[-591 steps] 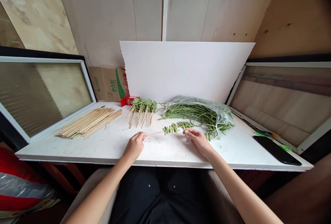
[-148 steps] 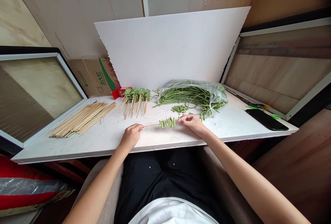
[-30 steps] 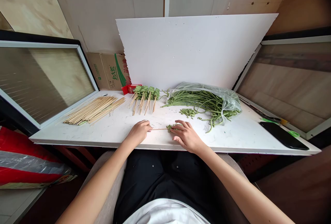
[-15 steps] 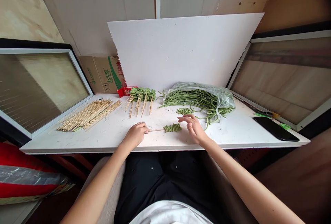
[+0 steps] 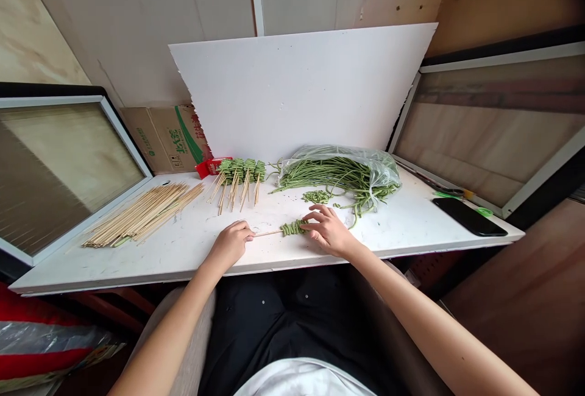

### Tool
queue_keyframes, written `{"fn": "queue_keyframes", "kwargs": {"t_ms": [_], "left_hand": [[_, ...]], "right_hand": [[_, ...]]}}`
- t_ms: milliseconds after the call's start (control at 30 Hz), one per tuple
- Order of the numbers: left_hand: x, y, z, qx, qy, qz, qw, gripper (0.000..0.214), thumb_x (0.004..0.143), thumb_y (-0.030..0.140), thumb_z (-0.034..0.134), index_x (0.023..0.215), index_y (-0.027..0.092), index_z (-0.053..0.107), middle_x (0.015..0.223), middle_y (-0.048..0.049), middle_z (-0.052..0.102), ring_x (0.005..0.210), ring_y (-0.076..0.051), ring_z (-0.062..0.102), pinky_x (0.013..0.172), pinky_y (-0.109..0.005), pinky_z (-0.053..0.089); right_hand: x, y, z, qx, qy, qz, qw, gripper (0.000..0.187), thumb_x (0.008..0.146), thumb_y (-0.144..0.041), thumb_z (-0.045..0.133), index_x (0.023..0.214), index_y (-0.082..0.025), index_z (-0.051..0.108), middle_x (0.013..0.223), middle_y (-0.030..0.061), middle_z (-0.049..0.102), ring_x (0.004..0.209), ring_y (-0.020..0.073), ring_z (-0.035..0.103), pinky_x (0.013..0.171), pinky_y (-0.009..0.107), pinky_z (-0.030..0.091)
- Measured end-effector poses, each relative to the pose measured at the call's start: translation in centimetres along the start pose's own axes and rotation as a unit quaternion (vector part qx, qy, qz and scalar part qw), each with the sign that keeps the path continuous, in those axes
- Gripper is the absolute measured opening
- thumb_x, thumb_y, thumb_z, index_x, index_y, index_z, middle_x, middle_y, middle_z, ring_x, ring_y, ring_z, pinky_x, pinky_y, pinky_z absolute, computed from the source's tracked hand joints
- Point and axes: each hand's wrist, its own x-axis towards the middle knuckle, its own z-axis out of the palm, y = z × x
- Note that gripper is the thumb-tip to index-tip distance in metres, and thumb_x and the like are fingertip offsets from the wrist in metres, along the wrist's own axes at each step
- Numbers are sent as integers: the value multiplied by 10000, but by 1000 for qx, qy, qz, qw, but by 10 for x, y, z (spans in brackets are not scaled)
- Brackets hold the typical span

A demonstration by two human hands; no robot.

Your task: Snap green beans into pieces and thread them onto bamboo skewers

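Note:
My left hand [image 5: 230,243] pinches the bare end of a bamboo skewer [image 5: 269,233] that lies low over the white tabletop [image 5: 183,250]. Short green bean pieces [image 5: 292,227] are threaded on its other end. My right hand [image 5: 328,230] rests on those threaded pieces, fingers curled around their right side. A small heap of cut bean pieces [image 5: 316,196] lies just beyond my right hand. Behind it, a clear plastic bag of long green beans [image 5: 340,175] lies open toward me.
A pile of bare skewers [image 5: 144,213] lies at the left. Several finished bean skewers [image 5: 237,180] fan out near a red carton [image 5: 206,166]. A black phone [image 5: 469,216] lies at the right edge. A white board [image 5: 297,85] leans on the wall; glass panels flank the table.
My right hand, lifted off and open half a second ago, has come back down onto the threaded beans. The left hand keeps its grip on the skewer end.

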Motion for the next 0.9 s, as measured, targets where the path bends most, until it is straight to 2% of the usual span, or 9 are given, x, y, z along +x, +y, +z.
{"fn": "queue_keyframes", "kwargs": {"t_ms": [333,533,733,900], "left_hand": [[0,0,2,5,3,3,1000,285,931,32,555,931,184,796,917,-64,704,899,-205,662,811,-320,532],[1,1,1,7,7,-1,1000,276,929,42,565,917,192,796,914,-65,703,903,-209,660,795,-313,533],[0,2,0,1,5,-8,1000,296,913,10,553,912,189,789,918,-62,706,911,-203,669,795,-311,533],[0,2,-1,-2,2,-5,1000,282,923,25,553,917,184,786,928,-64,710,915,-203,672,810,-314,535]], "right_hand": [[-1,-2,0,-12,-14,-14,1000,448,1052,-524,459,1194,-237,772,1229,120,725,1302,355,480,1040,526,424],[3,-15,-6,-62,-29,-21,997,466,997,-593,537,1145,-222,776,1192,139,731,1294,381,484,998,542,429],[9,-29,-5,-118,-42,-16,992,517,984,-634,528,1018,-185,783,1087,169,747,1274,403,488,1003,574,394],[9,-30,0,-111,-30,12,993,507,1002,-614,512,1028,-193,793,1097,157,754,1280,400,489,1014,571,368]]}}
